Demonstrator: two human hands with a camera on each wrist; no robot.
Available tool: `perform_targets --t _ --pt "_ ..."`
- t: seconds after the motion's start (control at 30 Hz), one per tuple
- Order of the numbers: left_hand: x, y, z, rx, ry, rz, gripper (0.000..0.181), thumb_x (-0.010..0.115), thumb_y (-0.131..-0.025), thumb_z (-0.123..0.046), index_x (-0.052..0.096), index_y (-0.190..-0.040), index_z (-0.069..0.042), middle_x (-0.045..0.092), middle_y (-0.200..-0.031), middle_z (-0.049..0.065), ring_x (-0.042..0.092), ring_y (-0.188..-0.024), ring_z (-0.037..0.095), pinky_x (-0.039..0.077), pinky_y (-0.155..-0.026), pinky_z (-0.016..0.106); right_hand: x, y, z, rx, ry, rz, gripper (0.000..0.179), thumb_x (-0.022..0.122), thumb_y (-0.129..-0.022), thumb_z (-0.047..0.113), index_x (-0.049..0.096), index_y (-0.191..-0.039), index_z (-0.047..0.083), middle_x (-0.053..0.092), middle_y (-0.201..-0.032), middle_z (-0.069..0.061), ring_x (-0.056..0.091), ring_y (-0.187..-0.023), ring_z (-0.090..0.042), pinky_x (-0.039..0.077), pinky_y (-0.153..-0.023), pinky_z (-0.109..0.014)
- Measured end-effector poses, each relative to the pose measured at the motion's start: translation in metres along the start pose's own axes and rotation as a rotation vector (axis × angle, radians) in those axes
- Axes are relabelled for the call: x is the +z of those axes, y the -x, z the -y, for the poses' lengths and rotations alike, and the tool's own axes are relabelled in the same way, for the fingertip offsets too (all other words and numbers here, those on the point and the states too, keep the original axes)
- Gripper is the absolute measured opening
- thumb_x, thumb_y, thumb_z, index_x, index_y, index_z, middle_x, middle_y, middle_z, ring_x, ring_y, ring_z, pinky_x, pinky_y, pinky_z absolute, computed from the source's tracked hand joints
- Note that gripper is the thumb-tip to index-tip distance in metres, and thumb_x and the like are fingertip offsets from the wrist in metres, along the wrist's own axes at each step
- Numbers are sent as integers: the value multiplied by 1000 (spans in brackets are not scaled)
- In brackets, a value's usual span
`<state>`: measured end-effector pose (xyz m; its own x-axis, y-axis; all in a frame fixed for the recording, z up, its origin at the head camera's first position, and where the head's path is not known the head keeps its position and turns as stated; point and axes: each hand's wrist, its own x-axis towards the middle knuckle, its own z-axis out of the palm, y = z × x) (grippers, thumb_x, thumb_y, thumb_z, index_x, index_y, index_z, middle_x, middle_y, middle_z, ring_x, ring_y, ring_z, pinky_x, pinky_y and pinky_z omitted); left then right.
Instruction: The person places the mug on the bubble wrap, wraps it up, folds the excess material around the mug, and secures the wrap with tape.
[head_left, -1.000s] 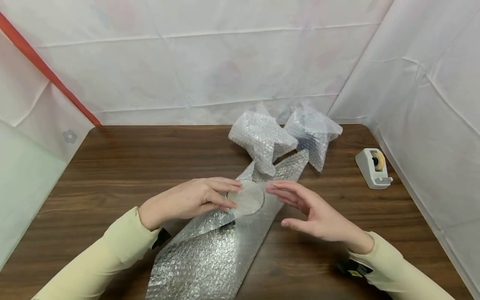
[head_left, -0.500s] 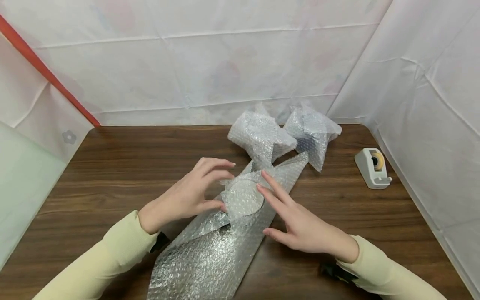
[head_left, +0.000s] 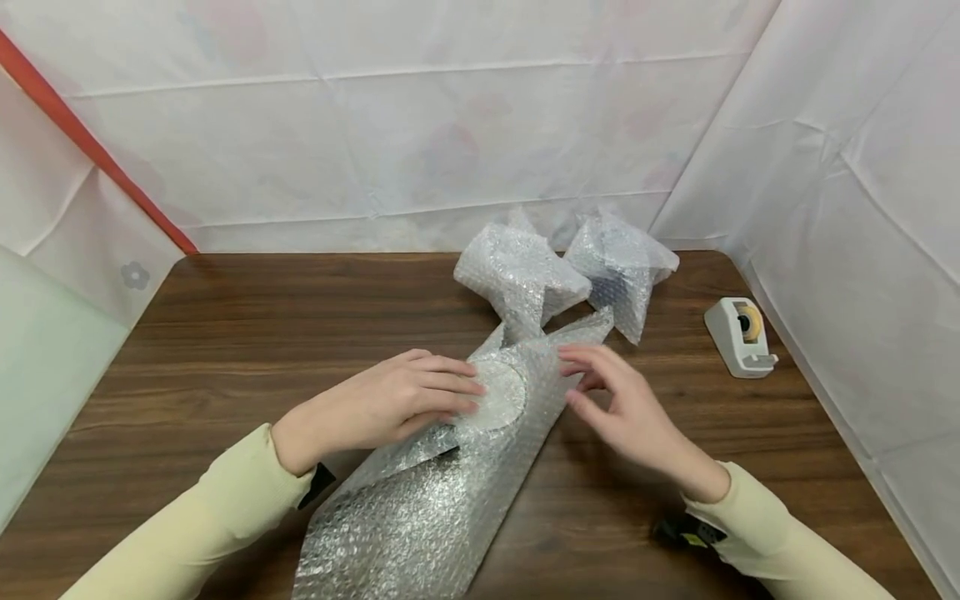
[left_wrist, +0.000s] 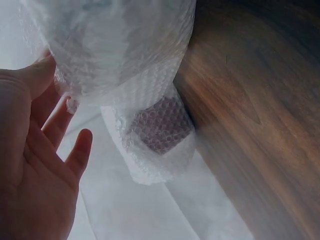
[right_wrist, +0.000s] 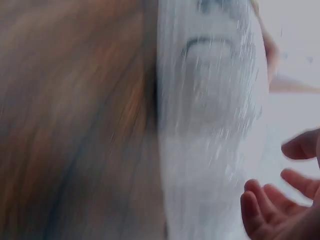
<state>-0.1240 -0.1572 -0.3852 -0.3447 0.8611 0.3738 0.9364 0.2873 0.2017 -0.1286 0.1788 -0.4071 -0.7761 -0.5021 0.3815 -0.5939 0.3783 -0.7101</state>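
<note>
A round, clear, glass-like rim [head_left: 504, 395] shows through a bubble wrap sheet [head_left: 420, 533] in the middle of the table. Its body is hidden under the wrap. My left hand [head_left: 390, 398] lies over the rim's left side, fingers fairly straight and touching the wrap. In the left wrist view, the fingertips of that left hand [left_wrist: 45, 120] are at the edge of the wrapped thing [left_wrist: 120, 45]. My right hand [head_left: 626, 404] hovers at the sheet's right edge, fingers loosely bent, holding nothing. The right wrist view has the wrap [right_wrist: 210, 125] blurred, with the right hand [right_wrist: 285, 200] beside it.
Two bubble-wrapped bundles [head_left: 517, 271] [head_left: 622, 271] stand at the back, just beyond the sheet's far end. A white tape dispenser [head_left: 738, 337] with yellow tape sits at the right on the dark wooden table [head_left: 300, 300]. White cloth walls [head_left: 420, 150] enclose the back and sides.
A layer of bubble wrap has come over the round rim, which was uncovered a second ago. My left hand lifted off, then came down on it; my right hand reached in and drew back right.
</note>
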Motion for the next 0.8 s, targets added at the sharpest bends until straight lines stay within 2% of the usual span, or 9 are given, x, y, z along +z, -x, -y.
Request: perform_targets --t 0.1,0.17,0.27,0.37,0.47,0.53,0.67,0.8 --pt "2 0 0 -7 44 -6 30 69 -95 -13 70 -124 -14 62 -135 -1 49 -134 20 35 -111 34 -7 -4 -20 247 -14 -74 31 66 -94 2 58 -124 0 63 -118 -13 66 -97 -26 56 -78 -33" --pt "4 0 0 -9 76 -12 30 69 -94 -10 70 -124 -12 63 -134 0 50 -133 21 34 -112 31 -9 -6 -31 422 -72 -98 30 63 -98 10 53 -124 -2 61 -115 -16 67 -95 -28 56 -76 -32" --pt "5 0 0 -13 114 -18 31 69 -93 -7 70 -124 -11 62 -135 2 50 -133 22 35 -111 30 -11 -10 -46 613 -263 -93 47 57 -103 21 39 -136 -6 54 -121 -23 67 -98 -30 58 -77 -34" --pt "6 1 0 -10 142 -17 33 68 -93 -3 69 -125 -10 61 -136 3 49 -134 24 37 -111 31 -13 -15 -56 731 -450 -74 69 55 -103 33 21 -150 -4 49 -130 -26 66 -102 -23 58 -82 -35" --pt "6 0 0 -5 159 -19 34 68 -92 0 69 -125 -9 61 -137 4 50 -133 25 37 -111 32 -15 -22 -65 780 -549 -43 82 54 -102 42 10 -156 -3 47 -132 -24 65 -101 -18 57 -85 -35" --pt "6 0 1 0 160 -20 34 68 -92 0 69 -124 -9 61 -137 4 50 -133 25 37 -111 32 -17 -26 -70 795 -583 -33 78 54 -102 42 17 -154 -3 51 -126 -19 64 -98 -16 57 -85 -35" --pt "5 -2 0 8 132 -9 32 69 -92 -2 70 -124 -9 61 -136 4 50 -134 24 36 -112 35 -20 -29 -76 804 -603 -18 51 54 -104 27 35 -139 -4 59 -107 -8 66 -92 -15 57 -83 -35" --pt "2 -1 -2 -20 62 31 32 68 -94 -9 69 -126 -14 59 -139 0 45 -138 21 30 -115 42 -24 -25 -75 785 -589 -12 29 53 -102 11 43 -125 -2 61 -98 -3 66 -87 -10 57 -80 -30"
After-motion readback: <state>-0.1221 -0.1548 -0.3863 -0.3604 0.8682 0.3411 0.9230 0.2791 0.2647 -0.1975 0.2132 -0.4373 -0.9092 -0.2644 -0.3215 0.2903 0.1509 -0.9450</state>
